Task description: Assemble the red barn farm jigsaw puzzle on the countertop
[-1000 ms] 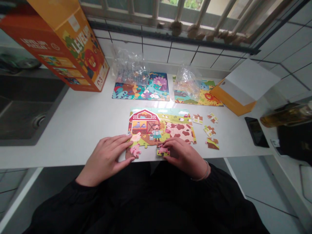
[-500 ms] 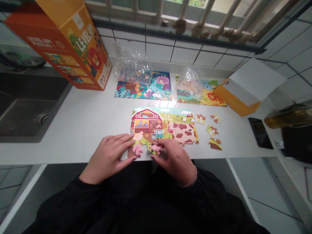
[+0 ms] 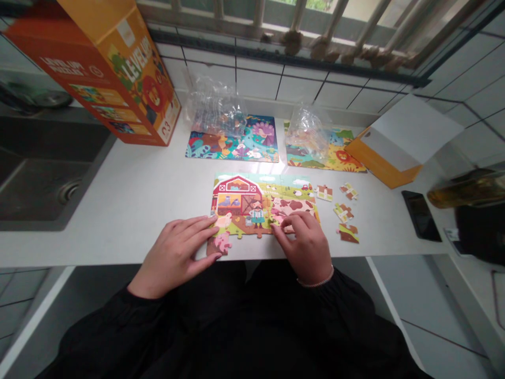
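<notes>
A farm jigsaw puzzle with a red barn, a farmer and a spotted cow lies joined on the white counter, its lower edge uneven. My left hand lies with fingers stretched out over the puzzle's lower left edge, beside a pink pig piece. Between thumb and fingers, my right hand pinches a pink and green puzzle piece above the cow's side of the puzzle; the fingers partly cover it. Several loose puzzle pieces lie to the right of the puzzle.
An orange puzzle box stands at the back left by the sink. Two picture sheets lie at the back, partly under clear plastic bags. An open yellow-white box and a black phone are at right.
My right hand has moved up and to the right, carrying the puzzle piece from the lower edge to over the cow. My left hand has stayed in place.
</notes>
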The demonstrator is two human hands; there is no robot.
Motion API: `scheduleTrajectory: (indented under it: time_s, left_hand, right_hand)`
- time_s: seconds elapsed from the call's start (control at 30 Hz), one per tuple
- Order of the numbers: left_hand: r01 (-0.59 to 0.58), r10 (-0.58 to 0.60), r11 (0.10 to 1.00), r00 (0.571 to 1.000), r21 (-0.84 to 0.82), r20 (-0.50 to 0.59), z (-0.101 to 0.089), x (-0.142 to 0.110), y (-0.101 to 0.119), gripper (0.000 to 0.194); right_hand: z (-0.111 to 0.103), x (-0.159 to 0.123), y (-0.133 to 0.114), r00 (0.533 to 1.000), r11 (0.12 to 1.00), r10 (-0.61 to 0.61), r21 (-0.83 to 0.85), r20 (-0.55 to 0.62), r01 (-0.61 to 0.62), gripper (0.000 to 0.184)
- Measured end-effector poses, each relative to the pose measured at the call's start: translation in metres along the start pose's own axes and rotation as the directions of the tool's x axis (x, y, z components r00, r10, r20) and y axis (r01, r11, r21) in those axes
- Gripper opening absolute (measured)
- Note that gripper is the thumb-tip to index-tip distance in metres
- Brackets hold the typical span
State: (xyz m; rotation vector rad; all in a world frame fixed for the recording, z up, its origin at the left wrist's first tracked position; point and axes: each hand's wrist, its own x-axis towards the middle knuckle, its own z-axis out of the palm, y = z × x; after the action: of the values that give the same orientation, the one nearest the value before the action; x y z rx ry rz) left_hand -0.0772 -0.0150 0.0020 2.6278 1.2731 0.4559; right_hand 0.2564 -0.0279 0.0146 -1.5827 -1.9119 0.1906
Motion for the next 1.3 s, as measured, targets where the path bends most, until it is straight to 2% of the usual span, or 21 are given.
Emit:
scheduleTrajectory:
  time_s: [0.17, 0.23, 0.33, 0.43, 0.53, 0.63, 0.7, 0.8, 0.93, 1.13, 1.3]
  left_hand:
    - [-0.006, 0.006, 1.0, 1.0, -0.006, -0.008, 0.0, 0.0, 0.0, 0.054]
    - [-0.011, 0.01, 1.0, 1.0, -0.009, -0.012, 0.0, 0.0, 0.0, 0.055]
    - [-0.015, 0.015, 1.0, 1.0, -0.009, -0.018, 0.0, 0.0, 0.0, 0.055]
    - [-0.016, 0.016, 1.0, 1.0, -0.008, -0.025, 0.0, 0.0, 0.0, 0.054]
    - [-0.008, 0.008, 1.0, 1.0, -0.01, -0.021, 0.0, 0.0, 0.0, 0.054]
    - [-0.001, 0.001, 1.0, 1.0, -0.007, -0.015, 0.0, 0.0, 0.0, 0.055]
    - [0.001, -0.001, 1.0, 1.0, -0.003, -0.011, 0.0, -0.001, 0.0, 0.055]
    - [-0.001, 0.001, 1.0, 1.0, -0.004, -0.009, 0.0, -0.001, 0.0, 0.054]
    - [0.004, -0.004, 1.0, 1.0, -0.014, -0.008, -0.001, 0.0, 0.0, 0.053]
    - [0.006, -0.006, 1.0, 1.0, -0.023, -0.007, 0.0, 0.0, 0.001, 0.051]
    - [-0.009, 0.009, 1.0, 1.0, -0.013, -0.017, -0.001, 0.0, 0.001, 0.049]
  right_hand:
    - [-0.001, -0.007, -0.001, 0.999, 0.994, 0.047, -0.1, 0.028, -0.044, 0.026]
    - [0.0, -0.012, -0.01, 0.995, 0.999, 0.046, -0.026, 0.088, -0.044, 0.027]
    - [-0.001, -0.017, -0.024, 0.977, 0.983, 0.001, 0.178, 0.211, -0.039, 0.019]
    - [-0.004, -0.015, -0.025, 0.971, 0.968, -0.03, 0.248, 0.239, -0.032, 0.013]
    - [-0.006, -0.007, -0.01, 0.961, 0.977, -0.137, 0.192, 0.238, 0.091, 0.02]
    - [-0.008, 0.004, 0.01, 0.901, 0.952, -0.297, 0.17, 0.317, 0.255, 0.045]
    - [-0.009, 0.01, 0.019, 0.863, 0.938, -0.342, 0.191, 0.373, 0.29, 0.053]
    - [-0.011, 0.018, 0.024, 0.83, 0.935, -0.354, 0.198, 0.431, 0.296, 0.043]
    - [-0.01, 0.02, 0.018, 0.831, 0.94, -0.34, 0.15, 0.44, 0.305, 0.025]
    - [0.007, 0.005, -0.012, 0.85, 0.935, -0.354, 0.146, 0.39, 0.322, 0.018]
    - [0.024, -0.004, -0.037, 0.861, 0.924, -0.374, 0.053, 0.343, 0.38, 0.015]
